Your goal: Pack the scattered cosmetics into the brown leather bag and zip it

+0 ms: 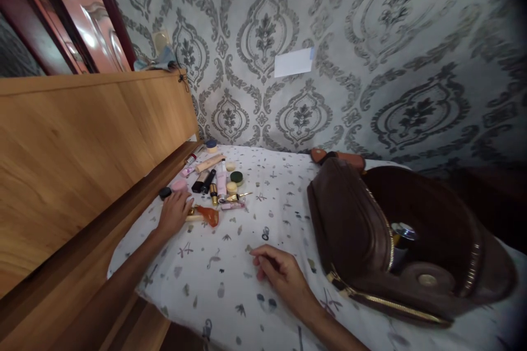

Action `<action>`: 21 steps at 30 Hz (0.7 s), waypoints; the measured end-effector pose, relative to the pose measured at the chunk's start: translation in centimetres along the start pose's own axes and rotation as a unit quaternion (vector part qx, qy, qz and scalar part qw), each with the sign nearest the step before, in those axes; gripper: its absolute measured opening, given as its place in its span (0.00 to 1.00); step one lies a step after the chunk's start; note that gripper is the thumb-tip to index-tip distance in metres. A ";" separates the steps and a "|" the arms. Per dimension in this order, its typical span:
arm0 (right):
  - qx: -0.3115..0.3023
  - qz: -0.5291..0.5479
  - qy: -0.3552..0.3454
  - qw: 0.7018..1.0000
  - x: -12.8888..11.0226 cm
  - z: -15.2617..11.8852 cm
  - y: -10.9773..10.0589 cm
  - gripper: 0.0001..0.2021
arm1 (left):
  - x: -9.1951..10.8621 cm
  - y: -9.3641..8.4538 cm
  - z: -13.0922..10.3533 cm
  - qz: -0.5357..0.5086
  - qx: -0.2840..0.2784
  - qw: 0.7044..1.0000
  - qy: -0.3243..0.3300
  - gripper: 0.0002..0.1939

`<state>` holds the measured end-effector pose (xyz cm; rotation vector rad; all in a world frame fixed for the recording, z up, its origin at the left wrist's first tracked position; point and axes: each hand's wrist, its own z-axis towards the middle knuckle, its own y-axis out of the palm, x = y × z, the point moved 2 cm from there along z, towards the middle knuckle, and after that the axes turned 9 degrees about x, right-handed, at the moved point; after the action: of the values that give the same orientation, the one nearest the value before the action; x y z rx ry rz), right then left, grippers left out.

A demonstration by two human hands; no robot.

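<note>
Cosmetics (221,182) lie outside together; whether the left hand (175,213) grips one, I cannot tell. The right hand (290,279) is empty, fingers loosely parted. The open bag (343,219) contains a shiny item (405,231).

A patterned white sheet (247,285) bears cosmetics (221,181) and a brown bag (341,219).

- Single view: head camera, worn by the person; looks forward and down.
- Faces the wall (263,104) across the cloth (255,219), which it sees from above at a slant.
- Range: close over the left hand (175,211) and right hand (284,279); wall farther off.
- Frame takes in the wooden board (94,137) at left, bag (349,219) at right.
</note>
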<state>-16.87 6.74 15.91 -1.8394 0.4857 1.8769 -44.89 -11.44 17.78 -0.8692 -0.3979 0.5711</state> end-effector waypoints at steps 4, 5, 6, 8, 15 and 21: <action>-0.004 -0.005 -0.006 1.000 0.0 0.0 0.0 0.15 | 0.5 0.5 1.5 -0.031 -0.011 0.999 0.021 0.19; -0.005 -0.006 -0.008 1.000 -0.1 0.0 0.0 0.15 | 0.8 0.5 1.8 -0.043 -0.013 0.999 0.029 0.18; -0.005 -0.007 -0.008 1.000 -0.1 0.0 0.0 0.15 | 1.1 0.4 1.9 -0.056 -0.015 0.998 0.037 0.18; -0.004 -0.007 -0.006 1.000 -0.2 0.0 -0.1 0.14 | 2.0 0.2 2.1 -0.082 -0.022 0.995 0.061 0.17; -0.009 0.001 -0.002 1.000 -0.3 -0.1 -0.2 0.14 | 4.7 -1.4 1.4 -0.135 -0.123 0.968 0.170 0.20; -0.012 -0.004 -0.010 1.000 -0.2 -0.1 -0.2 0.14 | 4.8 -2.1 2.1 -0.112 -0.210 0.954 0.184 0.20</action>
<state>-16.69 6.79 16.10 -1.8342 0.4510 1.9022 -41.60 -8.33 21.16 -1.2934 -0.2728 0.1036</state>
